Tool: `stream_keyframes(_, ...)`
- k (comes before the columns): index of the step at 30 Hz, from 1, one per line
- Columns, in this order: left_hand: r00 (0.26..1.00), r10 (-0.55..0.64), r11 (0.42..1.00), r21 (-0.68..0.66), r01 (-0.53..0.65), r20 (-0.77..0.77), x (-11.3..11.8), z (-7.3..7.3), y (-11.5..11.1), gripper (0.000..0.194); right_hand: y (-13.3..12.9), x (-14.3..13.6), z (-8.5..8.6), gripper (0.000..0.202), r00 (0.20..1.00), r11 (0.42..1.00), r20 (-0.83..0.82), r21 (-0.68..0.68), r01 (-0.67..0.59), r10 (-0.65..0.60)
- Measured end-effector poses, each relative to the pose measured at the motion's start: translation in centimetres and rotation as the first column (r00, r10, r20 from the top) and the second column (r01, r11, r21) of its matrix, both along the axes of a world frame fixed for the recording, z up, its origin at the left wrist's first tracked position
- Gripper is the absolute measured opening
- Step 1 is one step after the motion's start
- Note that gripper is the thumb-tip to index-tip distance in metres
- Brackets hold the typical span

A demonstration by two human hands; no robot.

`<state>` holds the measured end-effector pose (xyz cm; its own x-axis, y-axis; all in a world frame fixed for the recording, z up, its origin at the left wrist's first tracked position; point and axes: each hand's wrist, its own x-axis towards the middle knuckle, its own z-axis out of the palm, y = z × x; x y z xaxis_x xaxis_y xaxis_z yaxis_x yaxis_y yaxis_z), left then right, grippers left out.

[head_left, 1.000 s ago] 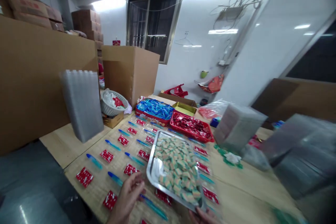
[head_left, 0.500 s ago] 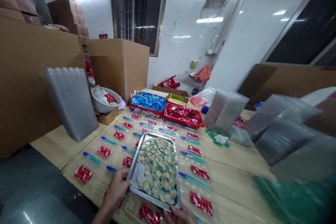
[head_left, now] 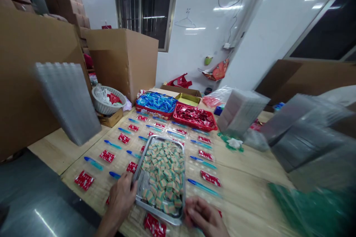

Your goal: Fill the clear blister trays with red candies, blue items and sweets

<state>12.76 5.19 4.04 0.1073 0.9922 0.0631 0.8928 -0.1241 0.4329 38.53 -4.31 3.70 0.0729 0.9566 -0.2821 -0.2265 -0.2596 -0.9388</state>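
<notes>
A metal tray (head_left: 160, 212) full of small cubes (head_left: 164, 174) striped in green and tan lies over rows of clear plastic packaging on the table. My left hand (head_left: 124, 192) is closed on its left rim near the front corner. Beside the right front corner is my right hand (head_left: 204, 214), fingers loosely bent and somewhat blurred, with nothing visible in them. Around the tray, the clear packaging holds red packets with white marks (head_left: 210, 178) and blue pen-like tools (head_left: 204, 187). One red packet (head_left: 154, 225) shows just below the front rim.
Behind stand a tin of blue pen-like tools (head_left: 157, 103), a red basket of red packets (head_left: 194, 116) and a gold tin (head_left: 188, 99). Stacked clear trays (head_left: 69, 103) rise at left, a wrapped stack (head_left: 240, 114) at right. Green plastic (head_left: 308, 207) covers the right front.
My right hand has left the tray's front edge and moved up to its right side. My left hand stays on the left rim. The camera view has shifted slightly.
</notes>
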Motion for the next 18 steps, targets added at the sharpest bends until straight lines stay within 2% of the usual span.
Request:
stream_keyframes(2, 0.999, -0.053, 0.995, 0.082, 0.053, -0.001, 1.3, 0.7, 0.5, 0.022, 3.5, -0.3, 1.1, 0.022, 0.953, 0.98, 0.304, 0.19, -0.052, -0.008)
stream_keyframes(4, 0.987, -0.144, 0.985, 0.105, 0.137, 0.071, 3.0, 1.0, 1.5, 0.02, 7.0, -1.1, 1.8, 0.012, 0.815, 0.934, 0.58, 0.297, -0.198, -0.011)
stream_keyframes(6, 0.963, -0.221, 0.973, 0.106, 0.206, 0.156, 4.8, 0.7, 2.8, 0.025, 9.9, -2.0, 2.1, 0.017, 0.631, 0.887, 0.775, 0.302, -0.349, -0.016)
stream_keyframes(9, 0.94, -0.292, 0.953, 0.135, 0.27, 0.179, 6.8, -0.4, 4.3, 0.037, 12.2, -3.0, 1.8, 0.031, 0.368, 0.841, 0.93, 0.216, -0.497, -0.022)
stream_keyframes(11, 0.934, -0.324, 0.941, 0.154, 0.301, 0.152, 7.4, -1.1, 4.9, 0.04, 12.7, -3.2, 1.4, 0.031, 0.269, 0.821, 0.962, 0.185, -0.539, -0.04)
stream_keyframes(14, 0.929, -0.344, 0.931, 0.174, 0.32, 0.132, 7.7, -1.5, 5.0, 0.036, 12.7, -2.9, 0.7, 0.028, 0.256, 0.799, 0.965, 0.205, -0.565, -0.066)
stream_keyframes(18, 0.926, -0.341, 0.934, 0.173, 0.314, 0.163, 7.6, -1.2, 4.5, 0.026, 12.4, -2.1, 0.2, 0.024, 0.393, 0.774, 0.917, 0.296, -0.56, -0.067)
